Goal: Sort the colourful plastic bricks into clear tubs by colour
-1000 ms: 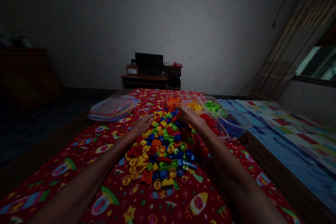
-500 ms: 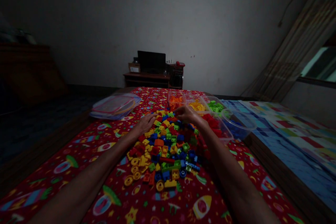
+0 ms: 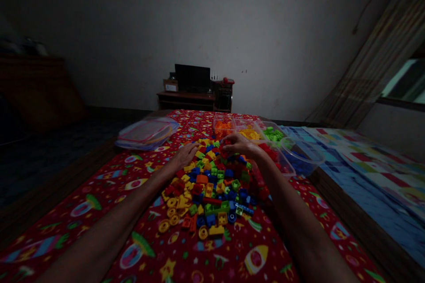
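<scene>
A heap of toy building blocks (image 3: 209,188) in yellow, blue, green, red and orange lies on a red patterned cloth (image 3: 186,265). My left hand (image 3: 186,155) rests at the heap's far left edge, fingers stretched out and holding nothing that I can see. Over the far right side of the heap is my right hand (image 3: 239,145), its fingers bent round a red block (image 3: 226,152), partly hidden by them. Just beyond that hand stand clear plastic boxes of sorted pieces: orange (image 3: 223,129), yellow (image 3: 249,133), green (image 3: 272,134) and red (image 3: 269,152).
A clear tub (image 3: 302,159) with blue pieces stands at the right. Stacked clear lids (image 3: 148,133) lie on the left of the cloth. Beyond its far end is a desk (image 3: 186,96) with a monitor (image 3: 192,78). Blue checked bedding (image 3: 352,185) lies to the right.
My right hand has drawn slightly back and turned, and red now shows beneath its fingers. My left hand stays at the heap's edge. The view has shifted very slightly.
</scene>
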`<act>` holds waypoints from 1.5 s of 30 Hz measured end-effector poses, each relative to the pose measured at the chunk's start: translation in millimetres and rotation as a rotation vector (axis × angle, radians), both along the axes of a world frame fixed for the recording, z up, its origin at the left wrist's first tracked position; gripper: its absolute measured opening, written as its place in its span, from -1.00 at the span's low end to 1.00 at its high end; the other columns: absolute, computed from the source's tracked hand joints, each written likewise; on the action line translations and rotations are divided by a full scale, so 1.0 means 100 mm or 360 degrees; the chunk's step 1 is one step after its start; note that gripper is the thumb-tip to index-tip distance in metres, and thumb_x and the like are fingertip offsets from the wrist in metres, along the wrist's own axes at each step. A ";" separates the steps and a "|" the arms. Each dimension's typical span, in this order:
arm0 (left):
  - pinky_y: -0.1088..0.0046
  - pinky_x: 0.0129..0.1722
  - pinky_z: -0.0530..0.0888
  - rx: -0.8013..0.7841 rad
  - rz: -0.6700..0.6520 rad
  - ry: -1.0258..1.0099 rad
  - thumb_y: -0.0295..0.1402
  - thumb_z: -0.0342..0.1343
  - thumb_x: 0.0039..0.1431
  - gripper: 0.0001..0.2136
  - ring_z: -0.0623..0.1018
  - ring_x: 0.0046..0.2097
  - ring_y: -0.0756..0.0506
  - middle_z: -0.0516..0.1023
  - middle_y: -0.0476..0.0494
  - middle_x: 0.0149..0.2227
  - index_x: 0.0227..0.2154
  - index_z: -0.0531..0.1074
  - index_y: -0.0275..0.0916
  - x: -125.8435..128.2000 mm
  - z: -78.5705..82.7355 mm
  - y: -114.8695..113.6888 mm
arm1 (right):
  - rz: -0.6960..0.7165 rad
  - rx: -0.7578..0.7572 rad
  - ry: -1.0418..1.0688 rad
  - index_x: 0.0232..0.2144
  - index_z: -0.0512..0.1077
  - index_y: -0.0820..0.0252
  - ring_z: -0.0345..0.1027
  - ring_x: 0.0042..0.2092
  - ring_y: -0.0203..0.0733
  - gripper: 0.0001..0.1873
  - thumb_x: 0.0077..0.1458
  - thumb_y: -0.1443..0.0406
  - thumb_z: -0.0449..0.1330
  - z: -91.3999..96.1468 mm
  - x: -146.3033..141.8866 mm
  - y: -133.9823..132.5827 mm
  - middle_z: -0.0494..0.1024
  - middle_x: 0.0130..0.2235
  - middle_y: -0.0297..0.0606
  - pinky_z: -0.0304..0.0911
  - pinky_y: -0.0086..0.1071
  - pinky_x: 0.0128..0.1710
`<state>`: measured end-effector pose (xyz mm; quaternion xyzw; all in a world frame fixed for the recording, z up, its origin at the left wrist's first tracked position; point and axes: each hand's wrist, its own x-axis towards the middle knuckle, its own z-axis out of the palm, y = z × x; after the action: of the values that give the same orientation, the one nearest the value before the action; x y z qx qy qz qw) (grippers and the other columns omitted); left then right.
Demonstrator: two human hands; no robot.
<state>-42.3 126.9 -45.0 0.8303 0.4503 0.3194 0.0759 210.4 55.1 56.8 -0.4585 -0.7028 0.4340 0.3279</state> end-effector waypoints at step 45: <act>0.30 -0.04 0.43 -0.0158 -0.0195 0.0016 -0.15 -0.03 0.08 -0.60 0.54 -0.07 -0.19 0.59 -0.15 -0.10 -0.11 0.53 -0.20 0.18 0.51 -0.36 | 0.0252 0.0811 -0.1456 -0.10 0.49 0.13 0.42 -0.14 -0.14 -0.66 0.02 0.23 0.25 0.05 -0.27 -0.28 0.56 -0.15 -0.15 0.21 -0.45 -0.30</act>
<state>-24.3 90.8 6.2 0.8531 0.4144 0.2872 0.1342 183.9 27.3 61.9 -0.4523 -0.8897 0.0283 0.0550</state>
